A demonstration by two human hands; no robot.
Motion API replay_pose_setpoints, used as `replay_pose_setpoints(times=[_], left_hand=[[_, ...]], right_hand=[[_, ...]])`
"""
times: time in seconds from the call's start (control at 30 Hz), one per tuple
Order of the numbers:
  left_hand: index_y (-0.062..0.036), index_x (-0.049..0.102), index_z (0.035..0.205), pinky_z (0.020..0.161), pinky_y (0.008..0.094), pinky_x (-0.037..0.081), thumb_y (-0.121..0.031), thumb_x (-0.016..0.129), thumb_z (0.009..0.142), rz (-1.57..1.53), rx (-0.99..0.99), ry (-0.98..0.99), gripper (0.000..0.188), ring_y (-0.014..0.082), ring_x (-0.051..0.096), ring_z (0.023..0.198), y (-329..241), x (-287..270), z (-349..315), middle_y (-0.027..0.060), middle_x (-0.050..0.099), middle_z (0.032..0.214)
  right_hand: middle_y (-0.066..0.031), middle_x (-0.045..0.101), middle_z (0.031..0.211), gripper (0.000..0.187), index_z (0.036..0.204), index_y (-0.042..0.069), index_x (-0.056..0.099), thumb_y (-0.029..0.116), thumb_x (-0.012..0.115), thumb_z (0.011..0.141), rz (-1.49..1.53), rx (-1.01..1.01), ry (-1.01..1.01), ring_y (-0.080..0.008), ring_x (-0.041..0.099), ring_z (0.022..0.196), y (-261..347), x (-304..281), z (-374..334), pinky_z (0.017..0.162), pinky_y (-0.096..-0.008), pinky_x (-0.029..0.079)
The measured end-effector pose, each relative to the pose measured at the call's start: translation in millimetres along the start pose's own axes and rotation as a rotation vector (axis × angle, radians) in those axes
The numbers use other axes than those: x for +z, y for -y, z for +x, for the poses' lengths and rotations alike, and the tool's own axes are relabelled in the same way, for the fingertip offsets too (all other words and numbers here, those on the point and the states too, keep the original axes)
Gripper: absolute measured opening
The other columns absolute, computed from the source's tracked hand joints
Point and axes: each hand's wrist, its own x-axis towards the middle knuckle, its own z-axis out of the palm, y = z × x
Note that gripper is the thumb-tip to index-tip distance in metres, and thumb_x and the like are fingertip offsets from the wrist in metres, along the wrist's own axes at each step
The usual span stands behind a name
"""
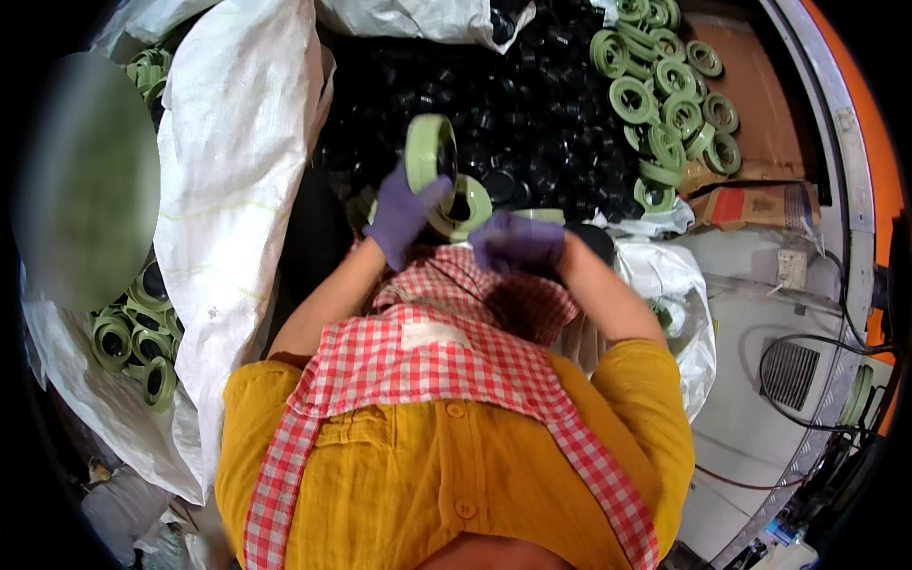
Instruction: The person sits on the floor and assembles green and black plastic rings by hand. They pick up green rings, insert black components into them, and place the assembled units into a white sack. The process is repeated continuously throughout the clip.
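My left hand [399, 217], in a purple glove, grips a pale green plastic ring [418, 152] and holds it up on edge above the lap. Just beyond the hands lies a second green ring [483, 199] with a dark centre, partly covered by my left hand. My right hand [520, 243], also gloved in purple, is to the right of that ring with its fingers curled. Whatever it may hold is hidden. Part of another green piece [540, 216] shows behind the right hand. Small black round parts [465, 90] are heaped beyond both hands.
A white woven sack [237, 123] stands at the left, with green rings holding black centres [147, 332] beyond it. More green rings [676, 114] are piled at the far right beside brown cardboard [760, 142]. A white plastic bag [692, 285] and a grey panel with a black cable [765, 370] are at right.
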Motion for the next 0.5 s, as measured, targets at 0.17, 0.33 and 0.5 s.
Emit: replay_pose_setpoints(times=[0.17,0.33,0.5], left_hand=[[-0.0015,0.051,0.119,0.08,0.0259,0.045,-0.012,0.059,0.084,-0.439,0.289,-0.425,0.037,0.0152,0.055,0.095,-22.4,-18.7,-1.3,0.0073,0.059,0.108],[-0.0037,0.051,0.121,0.096,0.0335,0.041,-0.018,0.062,0.078,0.337,0.323,-0.156,0.047,0.0241,0.051,0.112,-13.9,-7.4,5.0,0.0125,0.053,0.122],[-0.0074,0.069,0.092,0.083,0.0393,0.05,-0.019,0.061,0.075,1.146,0.092,0.622,0.022,0.0307,0.064,0.092,145.6,65.3,12.4,0.0129,0.067,0.094]], right_hand=[[-0.0159,0.066,0.099,0.041,0.101,0.006,0.065,0.041,0.06,0.08,-0.615,0.23,-0.851,-0.0301,0.063,0.091,-65.2,-107.4,16.1,0.08,-0.0368,0.049],[-0.0205,0.054,0.125,0.065,0.128,0.008,0.049,0.039,0.068,0.074,-0.612,0.404,-1.001,-0.0361,0.051,0.116,-106.2,-170.1,49.0,0.096,-0.038,0.042],[-0.0194,0.053,0.127,0.074,0.125,0.001,0.05,0.031,0.076,0.062,-0.427,-0.166,-0.871,-0.0309,0.049,0.119,-155.2,-168.7,64.4,0.101,-0.036,0.038]])
